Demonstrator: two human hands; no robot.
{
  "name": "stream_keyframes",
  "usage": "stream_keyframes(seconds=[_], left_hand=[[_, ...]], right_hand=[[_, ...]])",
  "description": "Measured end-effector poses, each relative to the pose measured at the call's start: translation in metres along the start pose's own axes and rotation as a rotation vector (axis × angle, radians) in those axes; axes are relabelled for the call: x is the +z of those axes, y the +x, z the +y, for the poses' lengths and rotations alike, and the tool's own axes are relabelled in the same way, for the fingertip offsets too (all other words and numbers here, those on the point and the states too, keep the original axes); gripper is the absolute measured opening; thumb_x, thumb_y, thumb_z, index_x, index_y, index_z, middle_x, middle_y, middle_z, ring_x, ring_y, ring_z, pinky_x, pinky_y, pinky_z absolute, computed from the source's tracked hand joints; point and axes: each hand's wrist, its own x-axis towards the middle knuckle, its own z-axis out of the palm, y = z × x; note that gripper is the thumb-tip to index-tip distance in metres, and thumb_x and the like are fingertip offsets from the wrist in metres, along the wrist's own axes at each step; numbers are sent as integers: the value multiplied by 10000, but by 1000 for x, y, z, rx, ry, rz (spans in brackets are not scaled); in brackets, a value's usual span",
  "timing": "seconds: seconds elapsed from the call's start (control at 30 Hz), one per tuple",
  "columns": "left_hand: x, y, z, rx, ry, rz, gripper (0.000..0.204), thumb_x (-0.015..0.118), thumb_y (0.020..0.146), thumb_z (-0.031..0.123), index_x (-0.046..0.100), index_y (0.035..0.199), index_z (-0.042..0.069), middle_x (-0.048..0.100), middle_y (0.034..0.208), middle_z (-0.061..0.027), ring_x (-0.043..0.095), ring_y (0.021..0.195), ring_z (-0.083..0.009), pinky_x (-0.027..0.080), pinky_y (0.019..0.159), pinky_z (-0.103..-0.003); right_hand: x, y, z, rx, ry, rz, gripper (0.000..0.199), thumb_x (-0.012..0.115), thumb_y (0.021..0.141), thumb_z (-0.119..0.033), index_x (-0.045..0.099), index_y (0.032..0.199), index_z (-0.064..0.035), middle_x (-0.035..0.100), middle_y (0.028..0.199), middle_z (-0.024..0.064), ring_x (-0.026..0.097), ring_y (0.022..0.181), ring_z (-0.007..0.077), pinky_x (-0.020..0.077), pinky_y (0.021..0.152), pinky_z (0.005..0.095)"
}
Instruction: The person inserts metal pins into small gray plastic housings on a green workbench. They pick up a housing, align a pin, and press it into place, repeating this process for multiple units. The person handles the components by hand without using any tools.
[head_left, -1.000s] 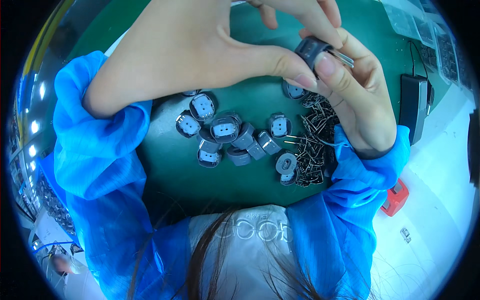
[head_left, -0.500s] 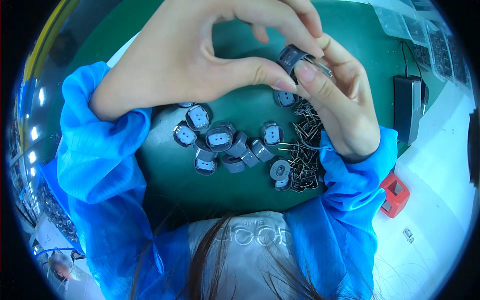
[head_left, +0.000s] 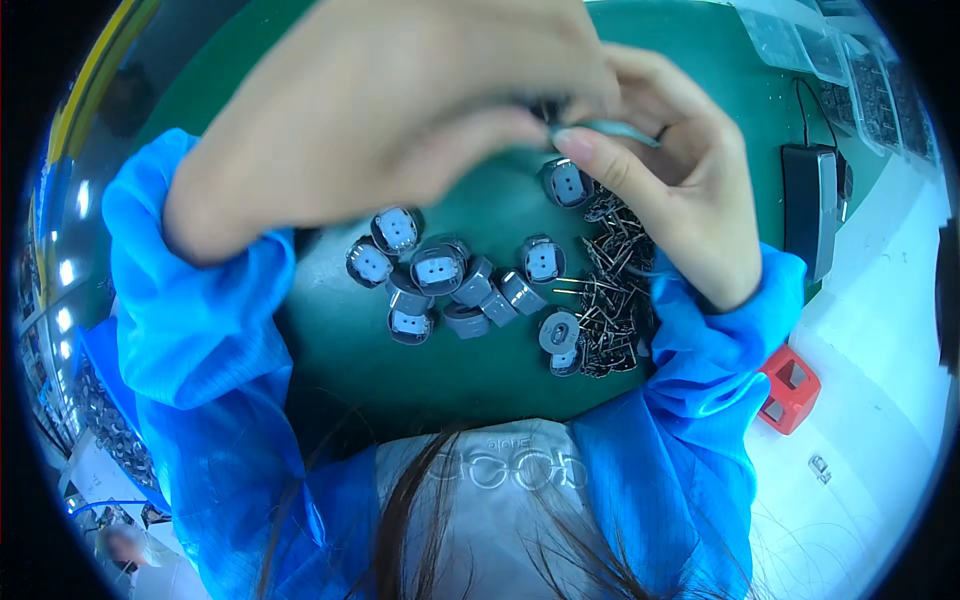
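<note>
1. Green mat covers the desk (head_left: 330, 360); the work takes place above it, close to the camera.
2. Left hand (head_left: 400, 110) is curled, thumb and fingers pinched together at a small dark part (head_left: 545, 108) held between both hands; most of that part is hidden, so its kind cannot be told for certain.
3. Right hand (head_left: 670, 190) meets the left at the same spot, thumb and forefinger closed on a thin pale-grey strip (head_left: 620, 130) that pokes out toward the right; it may belong to the dark part.
4. The held part sits high above the desk, over the far end of the loose pile.
5. Below the hands: a cluster of round grey caps (head_left: 440, 270) with pale inserts, some face up, some on their sides, several touching.
6. Just right of the caps, a heap of thin metal pins (head_left: 610, 300), touching the nearest caps.
7. Both forearms wear blue sleeves (head_left: 190, 340).
8. Black box (head_left: 808, 205) lies well right of the pins; a red block (head_left: 788, 388) sits on the white surface beyond the mat.
</note>
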Motion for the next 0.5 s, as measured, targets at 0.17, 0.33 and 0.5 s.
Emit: stream_keyframes(seconds=[0.17,0.33,0.5], left_hand=[[-38,-13,-26,-709,346,-48,316,787,829,55,706,1118,-46,731,1024,-178,695,895,-243,571,795,-365],[-35,-30,-33,-780,584,-180,420,780,835,108,650,1209,-31,667,1164,-201,639,1103,-309,517,996,-396],[-4,-24,-20,-323,304,-81,422,833,754,91,706,1153,42,699,1137,-121,668,1091,-259,513,946,-380]], right_hand=[[-42,-6,-5,-23,-669,94,212,791,885,-107,784,1091,-58,756,1109,28,610,905,109,479,735,261],[-43,-12,7,-228,-769,74,237,866,749,-135,792,960,-54,750,911,129,688,806,282,551,755,375],[-34,-10,5,-120,-797,194,120,830,775,-95,783,876,-50,713,776,115,662,665,216,524,622,334]])
